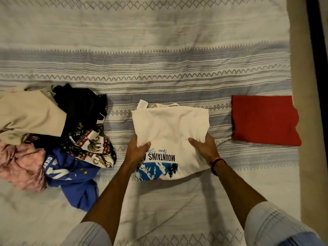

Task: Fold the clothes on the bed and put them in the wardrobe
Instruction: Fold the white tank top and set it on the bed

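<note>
At frame centre, the soft, light cream T-shirt (170, 125) is pinched, seemingly, by left hand (137, 150) and right hand (204, 148); folded edges are best gripped.

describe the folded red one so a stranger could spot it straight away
Start at the striped bedspread and follow it to its right edge. The red garment lies there alone, flat and neatly folded. Unlike the cream printed t-shirt in the middle, it is plain and untouched.

Cream printed T-shirt (170, 125) half-folded mid-bed; red garment (264, 119) folded right.
</note>
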A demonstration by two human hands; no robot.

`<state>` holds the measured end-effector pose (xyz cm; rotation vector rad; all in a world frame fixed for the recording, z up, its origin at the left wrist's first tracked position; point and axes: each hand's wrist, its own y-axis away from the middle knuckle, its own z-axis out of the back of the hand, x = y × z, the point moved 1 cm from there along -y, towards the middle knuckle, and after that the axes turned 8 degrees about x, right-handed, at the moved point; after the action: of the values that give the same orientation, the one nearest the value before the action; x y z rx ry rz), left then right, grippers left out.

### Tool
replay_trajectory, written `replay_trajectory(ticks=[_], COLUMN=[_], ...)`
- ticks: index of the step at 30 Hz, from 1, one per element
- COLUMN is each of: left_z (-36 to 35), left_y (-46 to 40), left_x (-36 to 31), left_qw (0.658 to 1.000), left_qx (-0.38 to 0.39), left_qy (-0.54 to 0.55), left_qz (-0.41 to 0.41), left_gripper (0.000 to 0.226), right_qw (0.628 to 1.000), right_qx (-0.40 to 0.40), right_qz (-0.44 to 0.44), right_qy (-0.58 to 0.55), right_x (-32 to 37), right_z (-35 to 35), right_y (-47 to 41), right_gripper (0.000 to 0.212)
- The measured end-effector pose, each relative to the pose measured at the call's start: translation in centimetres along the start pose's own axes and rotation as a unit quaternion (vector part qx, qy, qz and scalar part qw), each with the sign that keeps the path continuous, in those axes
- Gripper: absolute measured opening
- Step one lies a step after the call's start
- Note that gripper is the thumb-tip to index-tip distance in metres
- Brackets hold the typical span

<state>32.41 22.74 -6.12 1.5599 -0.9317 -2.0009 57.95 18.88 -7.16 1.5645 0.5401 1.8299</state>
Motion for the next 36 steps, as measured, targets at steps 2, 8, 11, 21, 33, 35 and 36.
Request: replay_trajectory(ticks=[2,8,11,21,33,35,36], left_z=[-0.2,-1.2,-2.2,-10.6,-24.7,-26.3,-26.9], left_y=[1.0,4.8,6.9,11.1,8.2,6.8,6.3], left_x=[-1.0,-4.0,-5.5,-10.4,-16.1,-16.4,-16.6], left_qw=[1.0,0.999,0.998,0.994,0.992,0.992,0.992], left_qx=[0.006,0.034,0.041,0.092,0.1,0.102,0.104], left_qy=[0.011,0.022,0.024,0.028,-0.024,-0.022,-0.019], left_qz=[-0.001,-0.029,-0.03,-0.049,-0.072,-0.067,-0.067], left_gripper=[0.04,0.043,0.035,0.035,0.046,0.055,0.056], right_qw=[1.0,0.999,0.997,0.992,0.988,0.989,0.989], right_qx=[-0.004,-0.009,-0.016,-0.053,-0.084,-0.085,-0.083], right_qz=[0.008,0.044,0.058,0.09,0.121,0.107,0.107], right_qy=[-0.01,-0.022,-0.04,-0.068,-0.054,-0.065,-0.065], right_x=[0.9,3.6,4.6,6.0,7.1,7.2,7.2], right_z=[0.5,2.5,4.2,14.2,30.0,31.7,32.4], right_y=[1.0,4.5,6.7,11.5,7.5,6.3,5.7], right_gripper=[0.051,0.043,0.037,0.04,0.055,0.049,0.044])
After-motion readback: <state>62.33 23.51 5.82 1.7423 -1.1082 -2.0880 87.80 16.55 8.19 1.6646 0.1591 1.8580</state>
